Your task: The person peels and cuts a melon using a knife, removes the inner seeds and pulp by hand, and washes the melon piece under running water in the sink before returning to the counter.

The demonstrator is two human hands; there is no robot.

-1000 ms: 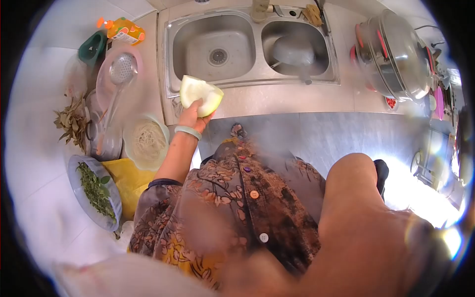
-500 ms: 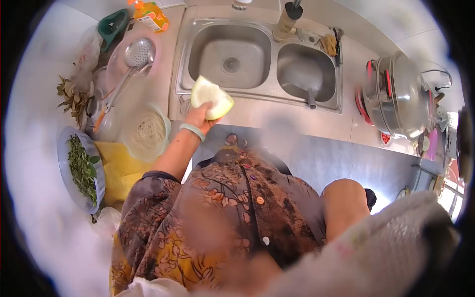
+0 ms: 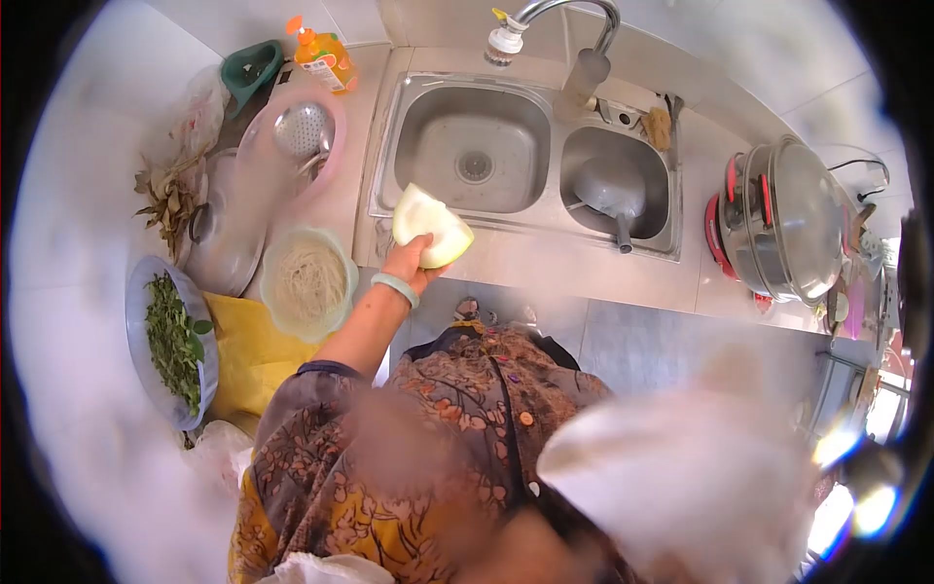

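In the head view, my left hand (image 3: 411, 261) grips a thick wedge of melon (image 3: 438, 232) with white flesh and a pale green rind; I cannot tell which melon. Fingers wrap its lower left side, and a pale green bangle (image 3: 396, 288) circles the wrist. The wedge is held in front of the near edge of the steel sink's left basin (image 3: 520, 146). My right hand is not visible. A large blurred white thing (image 3: 681, 467), perhaps a bag or cloth, covers the lower right close to the camera.
A dipper-like pan (image 3: 610, 185) sits in the right basin, beneath the faucet (image 3: 584, 78). To the left stand a bowl of pale noodle-like strands (image 3: 309, 282), leafy greens (image 3: 175, 341), a pink basin (image 3: 333, 131) and an orange soap bottle (image 3: 328, 63). A steel steamer (image 3: 793, 219) stands right.
The camera view has shifted, bringing the faucet into sight. My left hand still holds the melon wedge. The patterned white thing at lower right has become a larger white blur nearer the middle.
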